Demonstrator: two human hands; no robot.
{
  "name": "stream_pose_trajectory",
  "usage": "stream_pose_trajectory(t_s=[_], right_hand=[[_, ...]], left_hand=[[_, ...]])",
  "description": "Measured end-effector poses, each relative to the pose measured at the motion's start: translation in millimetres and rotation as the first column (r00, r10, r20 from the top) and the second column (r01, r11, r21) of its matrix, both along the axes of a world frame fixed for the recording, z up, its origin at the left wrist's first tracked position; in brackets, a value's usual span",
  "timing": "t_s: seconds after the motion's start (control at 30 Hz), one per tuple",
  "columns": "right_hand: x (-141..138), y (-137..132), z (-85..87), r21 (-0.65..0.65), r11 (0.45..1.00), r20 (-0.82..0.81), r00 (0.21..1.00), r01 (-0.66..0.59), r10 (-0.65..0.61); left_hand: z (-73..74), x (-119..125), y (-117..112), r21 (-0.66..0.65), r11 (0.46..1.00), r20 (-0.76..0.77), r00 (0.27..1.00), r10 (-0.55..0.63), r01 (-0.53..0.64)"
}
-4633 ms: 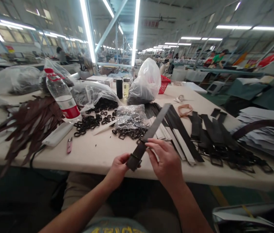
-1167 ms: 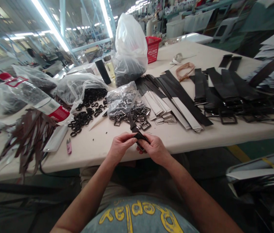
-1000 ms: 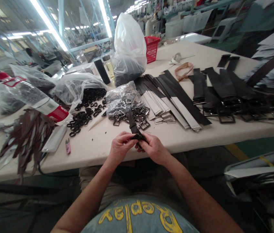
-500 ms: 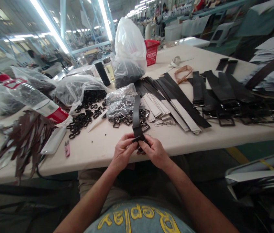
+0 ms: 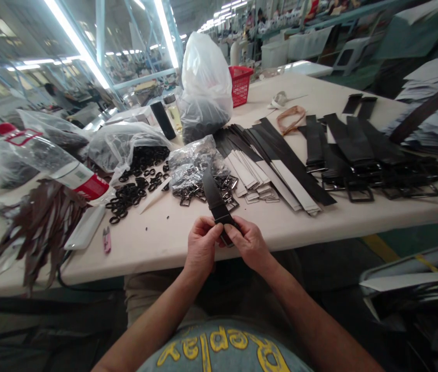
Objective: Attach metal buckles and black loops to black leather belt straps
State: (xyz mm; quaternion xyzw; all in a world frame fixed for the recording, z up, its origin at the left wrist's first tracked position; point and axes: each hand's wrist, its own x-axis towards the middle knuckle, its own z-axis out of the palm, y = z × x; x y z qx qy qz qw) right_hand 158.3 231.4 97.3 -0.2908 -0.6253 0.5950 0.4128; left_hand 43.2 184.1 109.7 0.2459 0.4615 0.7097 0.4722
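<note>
Between both hands, at the table's front edge, is a black strap (image 5: 215, 200) with a metal buckle (image 5: 226, 238) at its near end. My left hand (image 5: 202, 240) pinches it from the left, thumb on top and fingers curled beneath. From the right, my right hand (image 5: 248, 242) grips the same end with its thumb pressed on the strap near the buckle. The strap's far end arches up over a pile of metal buckles (image 5: 191, 192) that spills from a clear plastic bag (image 5: 190, 155). Fingers hide part of the held buckle.
Flat straps with pale ends (image 5: 281, 181) lie right of the buckles, and buckled straps (image 5: 358, 150) farther right. Black loops (image 5: 125, 199), pink snips (image 5: 106, 240), brown strips (image 5: 40, 222) and a plastic bottle (image 5: 59, 160) are on the left. Behind stand a white bag (image 5: 207, 72) and red basket (image 5: 241, 85).
The strap has turned so its far end leans more to the left, and its near end now lies flatter over the buckle. My left hand has rotated more upright.
</note>
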Motion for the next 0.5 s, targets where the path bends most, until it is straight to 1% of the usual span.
stream_pose_trajectory(t_s=[0.07,0.13,0.23,0.33,0.4,0.5], right_hand=[[1,-1,-0.4,0.023,1.0,-0.002,1.0,0.01,-0.01],[2,-3,0.0,0.044,0.999,-0.011,1.0,-0.025,0.026],[2,-5,1.3,0.068,0.994,0.039,0.996,-0.087,0.085],[1,-6,2.5,0.043,0.995,0.096,0.992,-0.087,0.083],[-1,-6,3.0,0.037,0.997,0.121,0.99,-0.073,0.068],[-4,-5,4.0,0.055,0.997,0.157,0.987,-0.054,0.044]], left_hand=[[1.8,-3,2,-0.025,0.999,0.035,0.999,-0.036,0.037],[7.1,-8,7,-0.048,0.994,0.095,0.992,-0.088,0.093],[21.3,-18,18,-0.066,0.985,0.209,0.967,-0.143,0.16],[32.7,-24,25,-0.056,0.979,0.293,0.94,-0.173,0.198],[33.1,-25,23,-0.043,0.978,0.288,0.94,-0.185,0.205],[24.3,-22,15,-0.05,0.97,0.204,0.953,-0.222,0.237]])
